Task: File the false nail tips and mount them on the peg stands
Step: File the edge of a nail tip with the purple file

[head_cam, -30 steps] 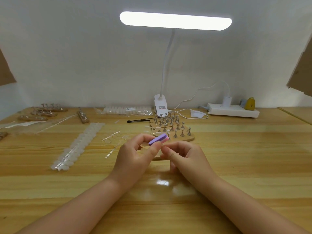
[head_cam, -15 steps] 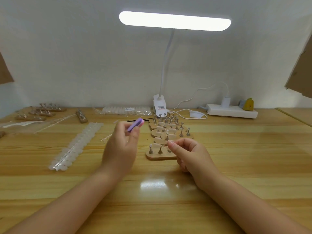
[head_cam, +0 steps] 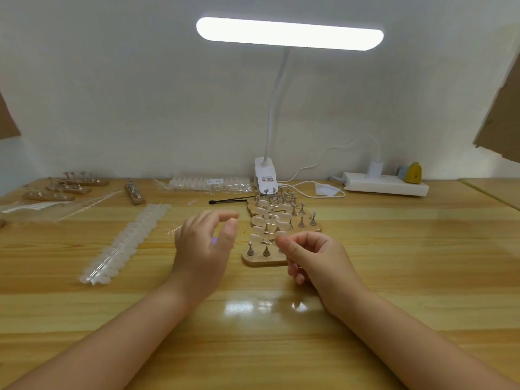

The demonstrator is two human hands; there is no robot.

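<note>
Two hands [head_cam: 202,249] [head_cam: 315,257] over wooden table [head_cam: 394,277] — lit lamp [head_cam: 289,33], white wall [head_cam: 112,94].

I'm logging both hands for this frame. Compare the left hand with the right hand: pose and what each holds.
The left hand has its fingers spread loosely and blurred, with only a speck of purple showing beneath it; the right hand is curled, thumb and forefinger pinching a pale nail tip. The left hand sits beside the peg stand; the right hand reaches over its near corner. Both hover above the table.
</note>
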